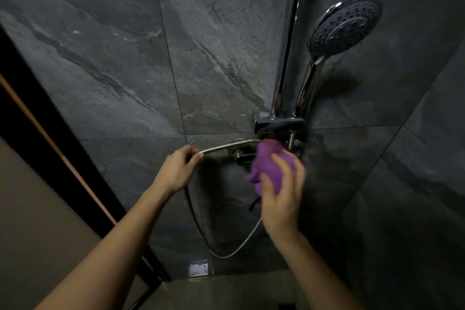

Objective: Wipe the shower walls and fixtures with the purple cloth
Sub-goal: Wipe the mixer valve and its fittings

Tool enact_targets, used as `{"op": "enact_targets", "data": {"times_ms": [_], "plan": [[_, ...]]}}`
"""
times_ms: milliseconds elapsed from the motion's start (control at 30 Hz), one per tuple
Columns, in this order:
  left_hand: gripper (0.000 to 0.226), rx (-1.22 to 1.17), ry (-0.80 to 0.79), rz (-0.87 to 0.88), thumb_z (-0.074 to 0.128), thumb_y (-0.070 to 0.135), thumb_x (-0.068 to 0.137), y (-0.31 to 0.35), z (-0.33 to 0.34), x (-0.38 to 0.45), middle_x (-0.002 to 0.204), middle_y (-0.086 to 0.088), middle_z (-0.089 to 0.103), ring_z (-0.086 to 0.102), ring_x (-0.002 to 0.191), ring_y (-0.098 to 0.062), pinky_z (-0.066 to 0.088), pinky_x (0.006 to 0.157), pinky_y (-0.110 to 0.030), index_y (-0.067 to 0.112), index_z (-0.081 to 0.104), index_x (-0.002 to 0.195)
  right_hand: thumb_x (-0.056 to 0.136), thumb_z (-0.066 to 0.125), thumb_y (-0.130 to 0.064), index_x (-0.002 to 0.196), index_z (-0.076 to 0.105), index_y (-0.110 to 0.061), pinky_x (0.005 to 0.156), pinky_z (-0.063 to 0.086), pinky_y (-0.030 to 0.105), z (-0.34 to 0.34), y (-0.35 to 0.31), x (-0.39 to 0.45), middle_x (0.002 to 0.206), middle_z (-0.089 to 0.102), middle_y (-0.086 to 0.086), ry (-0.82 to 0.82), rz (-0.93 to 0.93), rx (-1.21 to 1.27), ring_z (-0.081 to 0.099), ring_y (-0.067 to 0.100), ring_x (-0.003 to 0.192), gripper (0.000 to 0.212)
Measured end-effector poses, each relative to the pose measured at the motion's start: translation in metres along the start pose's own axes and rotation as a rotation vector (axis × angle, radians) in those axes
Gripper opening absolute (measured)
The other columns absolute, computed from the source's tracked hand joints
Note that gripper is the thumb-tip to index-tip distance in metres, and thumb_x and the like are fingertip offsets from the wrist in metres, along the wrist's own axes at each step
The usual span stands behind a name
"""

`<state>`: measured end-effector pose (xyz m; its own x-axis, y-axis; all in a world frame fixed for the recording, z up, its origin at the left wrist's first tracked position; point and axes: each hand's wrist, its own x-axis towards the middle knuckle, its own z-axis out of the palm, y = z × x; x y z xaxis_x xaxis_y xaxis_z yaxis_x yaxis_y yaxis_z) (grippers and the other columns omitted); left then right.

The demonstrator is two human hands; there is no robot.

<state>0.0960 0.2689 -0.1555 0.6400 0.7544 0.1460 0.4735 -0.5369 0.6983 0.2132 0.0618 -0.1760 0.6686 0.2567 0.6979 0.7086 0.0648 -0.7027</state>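
Note:
My left hand (179, 168) pinches the metal shower hose (226, 145) and holds it stretched out level to the left of the mixer. My right hand (283, 196) grips the bunched purple cloth (270, 166) and presses it where the hose meets the chrome mixer valve (242, 156). Above them a chrome bracket (278, 123) sits on the vertical riser rail (289, 45). The round hand shower head (344, 25) rests in the holder at upper right. Dark grey stone-look wall tiles (125, 58) cover the wall behind.
The rest of the hose hangs in a loop (226, 254) below my hands. A small square metal drain (198, 268) sits at the foot of the wall. A black door frame (63, 133) runs diagonally at left. A second tiled wall (415, 184) closes in on the right.

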Motion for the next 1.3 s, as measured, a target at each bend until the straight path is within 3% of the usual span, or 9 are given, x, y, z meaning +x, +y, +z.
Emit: {"op": "enact_targets", "data": {"times_ms": [133,333,433,567,733,833,933,1167,1300], "plan": [[0.011,-0.016,0.026,-0.007,0.059,0.033,0.095,0.003,-0.002,0.007,0.076,0.005,0.065,0.062,0.077,-0.017,0.042,0.070,-0.029,0.026,0.062,0.087,0.091,0.049,-0.027,0.130,0.048,-0.023,0.112,0.035,0.029,0.038,0.003,-0.017,0.144,0.036,0.013,-0.267,-0.050,-0.061,0.041,0.025,0.134,0.039],[0.011,-0.028,-0.004,0.056,0.061,0.033,0.094,0.009,-0.013,0.015,0.075,0.009,0.065,0.058,0.068,-0.005,0.040,0.062,-0.024,0.024,0.063,0.088,0.087,0.065,-0.019,0.134,0.051,-0.014,0.110,0.036,0.053,0.100,0.035,-0.014,0.145,0.037,0.015,-0.033,0.185,-0.390,0.034,0.035,0.134,0.049],[0.012,-0.039,-0.055,0.101,0.060,0.032,0.095,0.002,-0.018,0.018,0.073,0.009,0.065,0.058,0.067,-0.001,0.039,0.059,-0.019,0.025,0.063,0.086,0.081,0.072,-0.010,0.134,0.051,-0.010,0.117,0.021,0.049,0.142,0.032,-0.021,0.150,0.035,0.018,-0.024,0.188,-0.484,0.021,0.037,0.145,0.057],[0.014,-0.057,-0.143,0.166,0.062,0.029,0.094,-0.007,-0.026,0.027,0.072,0.010,0.066,0.060,0.069,-0.004,0.041,0.062,-0.024,0.027,0.062,0.080,0.065,0.079,0.000,0.122,0.060,-0.011,0.122,0.002,0.049,0.175,0.036,-0.035,0.137,0.054,0.013,-0.191,0.074,-0.616,0.029,0.028,0.143,0.061],[0.014,-0.060,-0.194,0.233,0.063,0.029,0.094,-0.012,-0.031,0.042,0.074,0.010,0.067,0.061,0.073,-0.007,0.044,0.067,-0.028,0.028,0.062,0.080,0.103,0.038,-0.019,0.130,0.052,-0.009,0.118,0.025,0.042,0.139,0.034,-0.043,0.146,0.035,0.008,0.062,-0.059,-0.450,0.028,0.032,0.143,0.032],[0.013,-0.092,-0.184,0.222,0.062,0.028,0.094,-0.013,-0.028,0.045,0.076,0.009,0.067,0.063,0.076,-0.012,0.044,0.070,-0.030,0.025,0.062,0.081,0.098,0.047,-0.019,0.132,0.051,-0.007,0.116,0.030,0.046,0.125,0.035,-0.022,0.147,0.030,0.009,0.181,0.061,-0.492,0.026,0.032,0.143,0.036],[0.014,-0.110,-0.186,0.203,0.061,0.028,0.095,-0.012,-0.028,0.045,0.076,0.009,0.067,0.062,0.076,-0.009,0.042,0.068,-0.029,0.025,0.062,0.081,0.092,0.061,-0.012,0.145,0.040,-0.011,0.114,0.033,0.051,0.135,0.043,-0.020,0.154,0.019,0.006,0.071,0.213,-0.532,0.022,0.031,0.146,0.058],[0.014,-0.094,-0.160,0.211,0.061,0.025,0.095,-0.008,-0.028,0.053,0.075,0.005,0.067,0.060,0.072,-0.008,0.040,0.067,-0.028,0.022,0.063,0.081,0.096,0.052,-0.022,0.149,0.035,-0.018,0.115,0.035,0.037,0.146,0.032,-0.036,0.153,0.023,0.005,0.181,0.334,-0.346,0.032,0.022,0.142,0.055],[0.014,-0.112,-0.151,0.165,0.061,0.027,0.095,-0.013,-0.019,0.054,0.075,0.002,0.069,0.063,0.073,-0.015,0.046,0.072,-0.034,0.020,0.065,0.083,0.097,0.054,-0.024,0.146,0.035,-0.022,0.096,0.029,0.000,0.146,0.021,-0.036,0.153,0.022,0.003,0.222,0.502,-0.152,0.033,0.011,0.133,0.053]]}}
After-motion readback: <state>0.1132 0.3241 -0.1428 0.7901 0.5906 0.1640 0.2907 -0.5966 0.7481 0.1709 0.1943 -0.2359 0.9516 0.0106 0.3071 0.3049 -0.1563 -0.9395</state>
